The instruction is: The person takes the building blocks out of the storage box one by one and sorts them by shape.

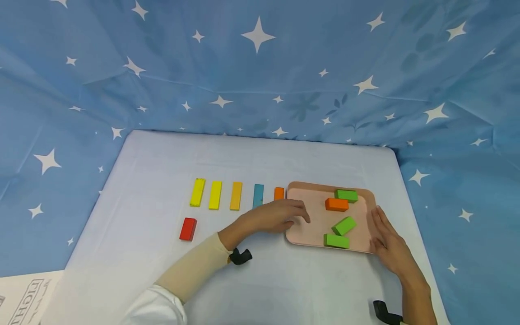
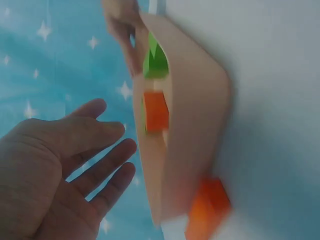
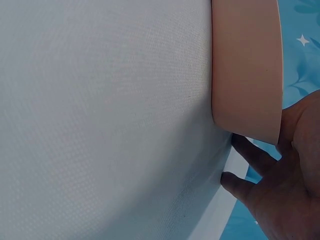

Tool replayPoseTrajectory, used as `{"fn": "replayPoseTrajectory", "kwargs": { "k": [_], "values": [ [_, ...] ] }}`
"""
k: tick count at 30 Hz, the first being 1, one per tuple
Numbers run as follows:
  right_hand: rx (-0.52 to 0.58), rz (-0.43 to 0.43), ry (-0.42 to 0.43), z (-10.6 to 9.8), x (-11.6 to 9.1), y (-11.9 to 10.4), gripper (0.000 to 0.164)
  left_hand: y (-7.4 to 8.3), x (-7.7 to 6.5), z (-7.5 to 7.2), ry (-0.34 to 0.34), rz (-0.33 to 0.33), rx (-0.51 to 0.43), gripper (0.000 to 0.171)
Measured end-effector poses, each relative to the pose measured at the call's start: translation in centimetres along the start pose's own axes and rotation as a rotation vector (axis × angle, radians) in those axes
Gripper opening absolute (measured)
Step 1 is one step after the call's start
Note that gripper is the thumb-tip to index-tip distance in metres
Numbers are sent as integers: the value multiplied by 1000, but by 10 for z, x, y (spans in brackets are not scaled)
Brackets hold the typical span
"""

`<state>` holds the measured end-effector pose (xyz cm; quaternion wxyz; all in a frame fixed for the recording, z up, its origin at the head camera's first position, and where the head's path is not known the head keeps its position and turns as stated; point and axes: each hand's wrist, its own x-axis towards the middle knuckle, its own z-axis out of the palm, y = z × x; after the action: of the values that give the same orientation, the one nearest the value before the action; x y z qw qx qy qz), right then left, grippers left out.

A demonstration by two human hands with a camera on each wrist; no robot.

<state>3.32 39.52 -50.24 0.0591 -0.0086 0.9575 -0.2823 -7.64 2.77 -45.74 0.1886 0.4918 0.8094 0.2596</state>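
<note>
My left hand [image 1: 278,215] hovers over the left rim of a shallow pink tray [image 1: 308,234], its fingers loosely bent and holding nothing. In the left wrist view, the palm and separated fingers [image 2: 112,167] show nothing between them. Against the tray's right side rests my right hand [image 1: 392,248], fingers extended along the rim and thumb near the front corner. Inside the tray lie an orange block [image 1: 336,204] and three green blocks [image 1: 336,241], all in its right half. Another orange block [image 1: 279,193] sits on the table just left of the tray, partly hidden by the left hand.
Left of the tray a row continues with a blue block [image 1: 257,195], an amber block [image 1: 236,196] and two yellow blocks [image 1: 215,195]. A red block [image 1: 188,229] lies in front of the row. Blue star-patterned cloth [image 1: 256,81] surrounds the white table [image 1: 227,158]. Printed paper [image 1: 28,298] lies at lower left.
</note>
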Motion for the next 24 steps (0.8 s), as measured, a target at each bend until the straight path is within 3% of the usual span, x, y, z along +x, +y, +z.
{"fn": "replayPoseTrajectory", "kwargs": {
  "k": [7,11,16,24],
  "values": [
    [13,8,-11,-1,1,1,81,28,55,13,-174,54,87,52],
    [8,11,-11,-2,1,1,82,43,77,25,-228,118,175,52],
    [7,17,-24,-1,1,2,83,54,93,34,-223,180,306,49],
    [-24,15,-3,-2,0,2,85,48,110,33,-157,76,459,43]
  ]
}}
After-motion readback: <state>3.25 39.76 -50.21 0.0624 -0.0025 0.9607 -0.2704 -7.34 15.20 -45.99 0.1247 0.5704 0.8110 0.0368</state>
